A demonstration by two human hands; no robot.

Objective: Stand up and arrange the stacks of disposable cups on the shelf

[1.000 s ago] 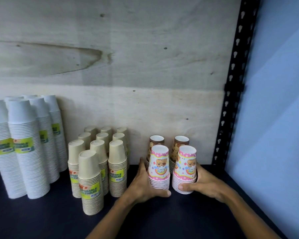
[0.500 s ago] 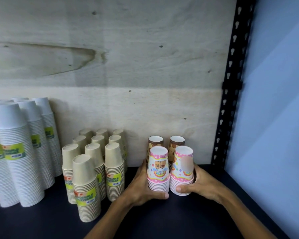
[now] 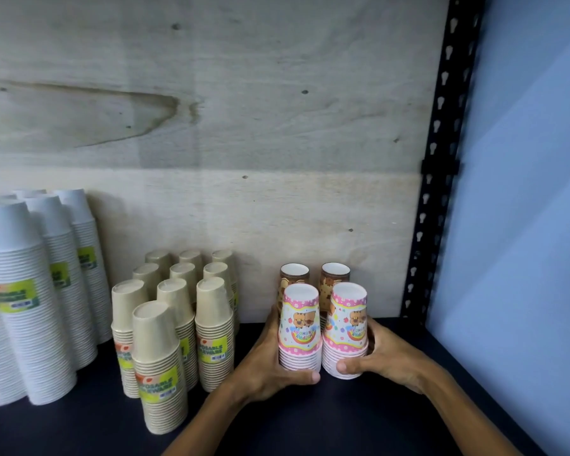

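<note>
Two bare forearms reach in from the bottom edge across a dark shelf (image 3: 359, 419). The left hand (image 3: 270, 366) curls around the outer left side of a pink party cup stack (image 3: 299, 334), its thumb laid across the lowest rims at the front. The right hand (image 3: 384, 360) mirrors it on the outer right side of a second pink stack (image 3: 347, 334), thumb pressed against the bottom rims. Both hands are cupped and gripping, squeezing the two stacks so that they touch side by side. The cups stand upside down on the shelf (so the printed birthday lettering and cartoon animals read inverted).

Left of the hands, nearest the viewer, one tan cup stack (image 3: 160, 370) stands slightly ahead of its group, also inverted, with a yellow-green label. Behind it the other tan stacks (image 3: 191, 291) stand in rows of three running back toward the wall.

Further left, tall white cup stacks (image 3: 23, 304) lean against one another, reaching much higher than the tan ones; they carry the same kind of label.

Directly behind the pink stacks, two brown patterned stacks (image 3: 313, 279) stand just beside each other, close to the pale plywood back wall (image 3: 244, 126). At the right, a black perforated upright (image 3: 438, 159) rises along the edge of a blue-lit wall (image 3: 524, 192).
</note>
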